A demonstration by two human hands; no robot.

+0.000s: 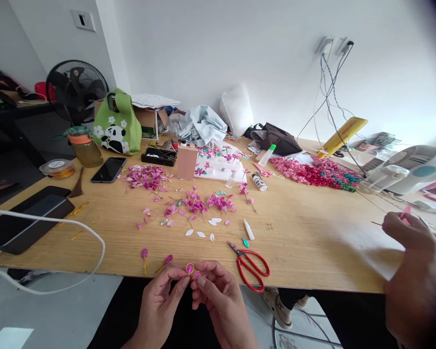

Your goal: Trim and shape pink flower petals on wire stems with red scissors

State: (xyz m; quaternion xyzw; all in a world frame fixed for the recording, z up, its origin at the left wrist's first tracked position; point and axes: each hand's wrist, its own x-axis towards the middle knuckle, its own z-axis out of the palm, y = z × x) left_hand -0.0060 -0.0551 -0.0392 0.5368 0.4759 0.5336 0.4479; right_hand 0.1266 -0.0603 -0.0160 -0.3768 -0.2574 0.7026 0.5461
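While both hands meet just off the near edge of the table [298, 242], the step looks like fitting or adjusting small pink, yellow-rimmed pieces [189, 268] by fingertip. Left hand [163, 293]: thumb and index pinching at the upper piece; right hand [218, 293]: thumb and index pressed at the lower one, other fingers curled. Whether the two are joined, cannot tell. Next move probably calls for a firm, steady pinch and small turns, no tool. Counts, taking the hands as the clock's centre: two pieces in the fingers; two similar yellow-stemmed pieces [144, 253] on the table at 10 o'clock, one just beside the left hand; one pair of red-handled scissors [253, 269] at 3, blades slightly apart; one teal leaf [245, 243] and one white tube [249, 229] at 2; roughly six white leaf shapes [201, 234] at 12, some overlapping, exact number unclear; pink petals [195, 203] from 11 to 12, too many to count. One co-worker's hand [410, 237] shows clearly, well off at 3.
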